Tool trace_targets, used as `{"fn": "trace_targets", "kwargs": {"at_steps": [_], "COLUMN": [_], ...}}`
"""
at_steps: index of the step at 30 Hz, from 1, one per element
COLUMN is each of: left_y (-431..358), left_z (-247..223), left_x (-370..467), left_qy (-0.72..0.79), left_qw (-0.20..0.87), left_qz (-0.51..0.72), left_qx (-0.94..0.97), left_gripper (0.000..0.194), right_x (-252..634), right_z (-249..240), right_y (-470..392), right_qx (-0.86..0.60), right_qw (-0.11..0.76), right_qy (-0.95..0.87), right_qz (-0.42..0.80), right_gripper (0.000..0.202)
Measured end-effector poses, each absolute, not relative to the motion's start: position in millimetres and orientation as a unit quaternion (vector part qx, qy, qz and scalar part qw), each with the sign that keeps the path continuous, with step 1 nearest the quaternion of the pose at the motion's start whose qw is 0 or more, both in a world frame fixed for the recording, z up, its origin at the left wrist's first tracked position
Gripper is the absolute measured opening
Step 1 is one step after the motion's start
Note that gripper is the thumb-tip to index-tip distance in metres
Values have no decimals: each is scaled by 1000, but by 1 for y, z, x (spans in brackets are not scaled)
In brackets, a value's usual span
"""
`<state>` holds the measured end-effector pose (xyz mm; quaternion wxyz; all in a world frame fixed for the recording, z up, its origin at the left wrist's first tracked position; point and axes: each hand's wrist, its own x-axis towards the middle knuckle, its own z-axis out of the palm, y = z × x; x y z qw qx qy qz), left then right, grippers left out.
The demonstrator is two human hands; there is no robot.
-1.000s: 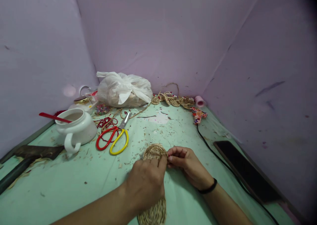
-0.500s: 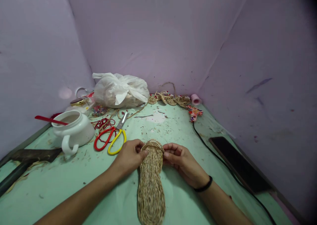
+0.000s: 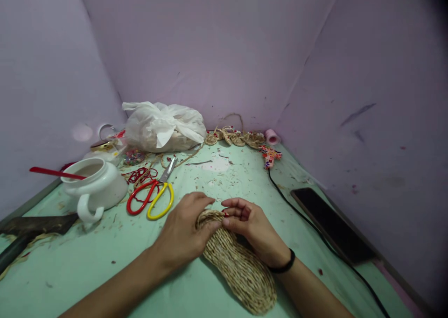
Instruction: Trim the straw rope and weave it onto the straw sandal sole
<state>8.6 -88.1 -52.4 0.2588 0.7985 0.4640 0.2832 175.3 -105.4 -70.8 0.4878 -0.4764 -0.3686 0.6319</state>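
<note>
A woven straw shoe sole [image 3: 241, 271] lies at a slant on the green table, its far end between my hands. My left hand [image 3: 185, 229] grips that far end, thumb on top and fingers behind the edge. At the right side of the same end, my right hand [image 3: 257, 231] has thumb and fingertips pinched near the rim. A small bit of red [image 3: 225, 212] shows at those right fingertips; what it is I cannot make out. A black band circles the right wrist.
Scissors [image 3: 157, 194] with red and yellow handles lie left, near red thread [image 3: 142, 174] and a white pot [image 3: 100, 187] holding a red stick. A hammer-like tool [image 3: 35, 227], knotted plastic bag [image 3: 164, 126], straw pieces [image 3: 234, 136], pink spool [image 3: 272, 137], corded patterned object [image 3: 270, 156] and phone [image 3: 332, 224] surround the work area.
The sole has turned, its near end swinging to the right. My left hand has moved in over its far end, and the right fingertips have come closer to the left. The view has shifted slightly.
</note>
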Motion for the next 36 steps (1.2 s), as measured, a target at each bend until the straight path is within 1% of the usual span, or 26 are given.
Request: {"fn": "trace_targets", "kwargs": {"at_steps": [2, 4, 7, 12, 16, 22, 26, 30, 36], "left_y": [-88, -88, -90, -91, -93, -94, -96, -100, -103], "left_z": [-55, -57, -56, -58, -61, -60, -55, -51, -53], "left_x": [12, 15, 17, 20, 21, 22, 25, 26, 24], "left_qy": [454, 463, 461, 487, 484, 484, 488, 507, 514], "left_qw": [339, 424, 528, 629, 707, 718, 715, 692, 668], "left_qz": [277, 274, 276, 254, 243, 253, 239, 214, 170], "left_qx": [776, 729, 658, 549, 455, 431, 440, 467, 511], "left_gripper": [21, 15, 15, 16, 16, 15, 9, 8, 4], "right_x": [173, 172, 173, 172, 173, 177, 179, 180, 177], "right_z": [-69, -68, -67, -65, -66, -69, -66, -62, -64], "right_y": [-107, -108, -109, -108, -108, -107, -106, -105, -104], "right_qx": [-467, -461, -457, -471, -467, -441, -425, -420, -435], "right_qw": [480, 473, 457, 436, 424, 417, 375, 333, 283], "right_qy": [-375, -388, -418, -467, -438, -429, -464, -495, -564], "right_qz": [640, 643, 639, 608, 641, 669, 681, 684, 642], "right_gripper": [39, 37, 32, 27, 24, 22, 21, 21, 27]}}
